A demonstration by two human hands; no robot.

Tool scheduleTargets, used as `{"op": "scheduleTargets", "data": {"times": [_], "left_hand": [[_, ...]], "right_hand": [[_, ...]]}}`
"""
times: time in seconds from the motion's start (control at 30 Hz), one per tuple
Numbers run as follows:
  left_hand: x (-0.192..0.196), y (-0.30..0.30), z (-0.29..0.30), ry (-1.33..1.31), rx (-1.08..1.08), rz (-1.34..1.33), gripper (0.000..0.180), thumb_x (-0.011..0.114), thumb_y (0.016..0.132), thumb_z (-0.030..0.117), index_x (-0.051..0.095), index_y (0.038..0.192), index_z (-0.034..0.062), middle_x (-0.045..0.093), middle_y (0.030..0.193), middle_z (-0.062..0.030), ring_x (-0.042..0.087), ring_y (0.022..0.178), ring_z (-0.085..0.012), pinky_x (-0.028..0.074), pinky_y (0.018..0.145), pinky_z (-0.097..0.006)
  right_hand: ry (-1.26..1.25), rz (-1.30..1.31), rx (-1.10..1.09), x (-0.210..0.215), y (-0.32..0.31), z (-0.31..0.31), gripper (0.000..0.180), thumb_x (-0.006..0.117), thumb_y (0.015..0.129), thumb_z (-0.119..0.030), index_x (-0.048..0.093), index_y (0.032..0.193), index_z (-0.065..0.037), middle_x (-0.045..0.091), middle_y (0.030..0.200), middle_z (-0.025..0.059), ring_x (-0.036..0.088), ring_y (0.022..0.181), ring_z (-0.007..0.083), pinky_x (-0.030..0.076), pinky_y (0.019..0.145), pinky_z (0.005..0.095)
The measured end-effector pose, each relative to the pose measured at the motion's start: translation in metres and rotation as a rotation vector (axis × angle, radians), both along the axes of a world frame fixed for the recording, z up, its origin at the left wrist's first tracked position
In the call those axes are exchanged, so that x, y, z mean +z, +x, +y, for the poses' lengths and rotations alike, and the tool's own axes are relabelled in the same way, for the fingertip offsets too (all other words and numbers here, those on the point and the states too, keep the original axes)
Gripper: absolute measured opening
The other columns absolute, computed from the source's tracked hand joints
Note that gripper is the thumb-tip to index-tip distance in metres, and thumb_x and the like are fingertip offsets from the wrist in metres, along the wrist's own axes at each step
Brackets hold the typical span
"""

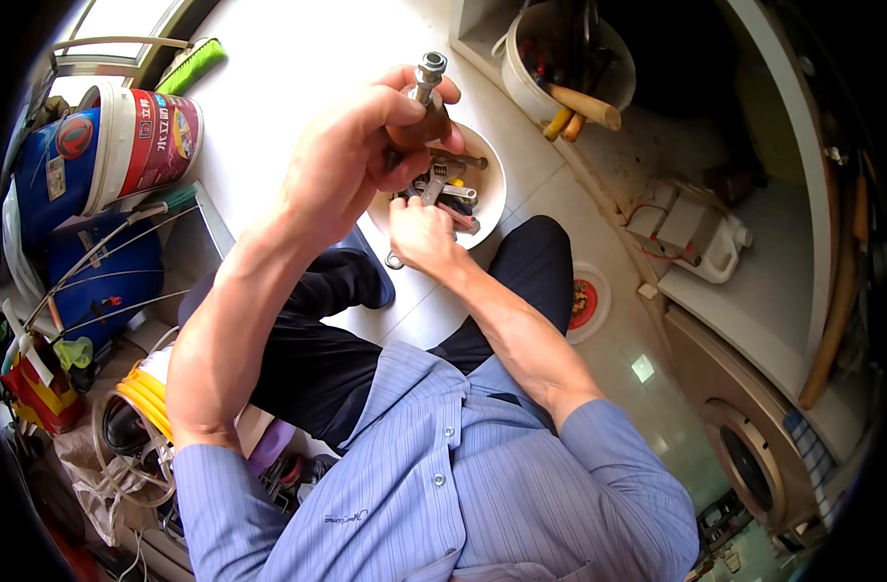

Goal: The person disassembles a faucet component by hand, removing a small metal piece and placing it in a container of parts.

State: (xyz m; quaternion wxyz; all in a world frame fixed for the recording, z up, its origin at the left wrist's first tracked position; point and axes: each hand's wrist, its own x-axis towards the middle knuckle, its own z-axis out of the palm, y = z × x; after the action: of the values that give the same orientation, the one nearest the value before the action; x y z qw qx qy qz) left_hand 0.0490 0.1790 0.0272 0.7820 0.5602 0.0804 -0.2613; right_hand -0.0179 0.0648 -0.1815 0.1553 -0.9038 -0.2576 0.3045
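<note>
My left hand point(390, 131) is raised above a white bucket point(494, 170), its fingers closed around a metal bolt point(430, 76) with a hex nut at the upper end. A brownish piece shows lower in the same grip; I cannot tell whether it belongs to the bolt. Lower down, my right hand point(426, 233) reaches over the bucket's near rim with bent fingers among the tools. What those fingertips hold is hidden. Around them lie an adjustable wrench point(436, 181) and several other metal hand tools. A small metal ring point(395, 260) shows just below the right hand.
A white bucket of wooden-handled tools point(560, 73) stands at the far right. On the left are a red-and-white pail point(157, 141), blue containers, a green brush point(193, 66) and a yellow hose point(145, 396). A white jug point(720, 247) and a washing machine point(754, 456) are at the right.
</note>
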Motion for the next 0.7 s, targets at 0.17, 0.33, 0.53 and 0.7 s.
{"op": "scheduleTargets", "data": {"times": [0.17,0.33,0.53,0.7], "left_hand": [[-0.002,0.004,0.002,-0.025,0.009,0.001,0.039,0.046,0.093,0.028,0.057,0.123,0.0067,0.067,0.098,-0.0132,0.045,0.065,-0.0095,0.033,0.058,-0.021],[-0.001,0.005,0.004,-0.028,0.03,0.016,0.039,0.046,0.093,0.029,0.057,0.123,0.0067,0.068,0.098,-0.0137,0.046,0.065,-0.0099,0.034,0.058,-0.021],[-0.002,0.008,0.005,-0.061,0.001,0.0,0.04,0.046,0.093,0.028,0.057,0.125,0.0058,0.068,0.098,-0.0145,0.045,0.064,-0.0105,0.033,0.057,-0.022],[-0.002,0.007,0.006,-0.052,-0.018,-0.001,0.041,0.046,0.093,0.028,0.057,0.125,0.0054,0.068,0.099,-0.0151,0.044,0.064,-0.011,0.033,0.057,-0.023]], "right_hand": [[-0.091,-0.067,-0.256,-0.038,0.03,-0.042,0.042,0.055,0.085,-0.017,0.062,0.114,0.013,0.067,0.112,0.0295,0.066,0.103,0.0418,0.05,0.09,0.0545],[-0.049,0.388,-0.428,-0.06,0.064,-0.053,0.071,0.048,0.095,-0.044,0.053,0.128,0.019,0.063,0.125,0.0344,0.062,0.121,0.0433,0.047,0.105,0.0464],[-0.036,0.418,-0.548,-0.081,0.076,-0.05,0.058,0.057,0.093,-0.045,0.07,0.113,0.008,0.067,0.119,0.0306,0.065,0.116,0.0418,0.05,0.1,0.0457],[-0.067,0.41,-0.479,-0.052,0.066,-0.04,0.053,0.058,0.091,-0.043,0.072,0.112,0.005,0.068,0.118,0.0285,0.066,0.113,0.0413,0.051,0.098,0.0465]]}}
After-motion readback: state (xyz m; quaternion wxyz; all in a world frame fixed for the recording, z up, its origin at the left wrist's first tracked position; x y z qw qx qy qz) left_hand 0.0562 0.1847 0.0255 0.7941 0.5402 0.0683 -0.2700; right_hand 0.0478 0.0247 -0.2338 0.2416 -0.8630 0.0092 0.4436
